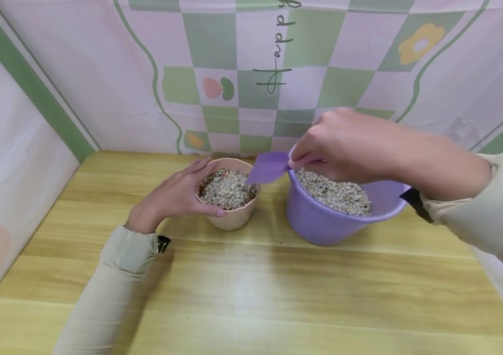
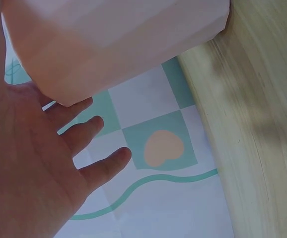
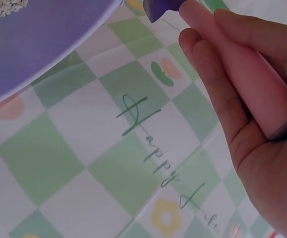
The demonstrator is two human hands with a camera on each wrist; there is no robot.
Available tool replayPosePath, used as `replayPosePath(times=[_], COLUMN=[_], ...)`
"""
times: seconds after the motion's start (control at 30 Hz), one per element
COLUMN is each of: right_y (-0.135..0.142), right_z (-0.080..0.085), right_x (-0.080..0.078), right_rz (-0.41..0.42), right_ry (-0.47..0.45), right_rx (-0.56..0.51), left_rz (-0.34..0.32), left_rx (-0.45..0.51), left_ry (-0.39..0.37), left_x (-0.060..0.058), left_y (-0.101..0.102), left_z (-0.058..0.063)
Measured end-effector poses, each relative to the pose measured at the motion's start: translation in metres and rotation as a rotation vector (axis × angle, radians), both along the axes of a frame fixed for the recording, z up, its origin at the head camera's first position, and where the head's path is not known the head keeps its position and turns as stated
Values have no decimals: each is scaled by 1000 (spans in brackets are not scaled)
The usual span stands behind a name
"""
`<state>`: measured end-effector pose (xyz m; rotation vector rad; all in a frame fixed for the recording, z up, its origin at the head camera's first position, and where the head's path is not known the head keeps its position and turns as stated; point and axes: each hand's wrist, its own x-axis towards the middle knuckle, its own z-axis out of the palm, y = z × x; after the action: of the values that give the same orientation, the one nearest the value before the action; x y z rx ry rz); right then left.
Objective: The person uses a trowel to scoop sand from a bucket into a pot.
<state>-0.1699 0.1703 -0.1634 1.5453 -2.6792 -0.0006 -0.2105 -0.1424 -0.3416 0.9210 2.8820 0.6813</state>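
A small peach flower pot (image 1: pixel 233 220) stands on the table, filled near its rim with speckled gravel (image 1: pixel 229 190). My left hand (image 1: pixel 185 191) holds its left side, thumb along the near wall and fingers toward the far rim. In the left wrist view several fingers (image 2: pixel 106 166) spread out beside the pot. To the right is a purple bucket (image 1: pixel 328 224) with similar gravel (image 1: pixel 340 196) inside. Above its left rim, my right hand (image 1: pixel 349 145) grips the pink handle (image 3: pixel 250 82) of a small trowel. The trowel's purple blade (image 1: pixel 268 167) points left and overlaps the pot's right rim in the head view.
The wooden table (image 1: pixel 251 296) reaches back to a checkered green and white cloth (image 1: pixel 213 42) hanging behind the pot and bucket. Another hanging cloth (image 1: pixel 12 123) borders the table on the left. A tiny dark speck lies in front of the bucket.
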Motion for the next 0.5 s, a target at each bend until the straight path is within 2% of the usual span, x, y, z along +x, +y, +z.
replayPosePath(times=[0.13, 0.37, 0.5], right_y=[14, 40, 59], right_z=[2, -3, -2], right_x=[1, 0, 2], right_rz=[-22, 76, 64], right_ry=[29, 87, 104], right_rx=[-45, -174, -196], left_rz=[-6, 1, 4], left_rx=[-11, -12, -12], left_ry=[8, 6, -3], left_x=[0, 0, 1], left_y=[1, 2, 2], left_z=[2, 3, 4])
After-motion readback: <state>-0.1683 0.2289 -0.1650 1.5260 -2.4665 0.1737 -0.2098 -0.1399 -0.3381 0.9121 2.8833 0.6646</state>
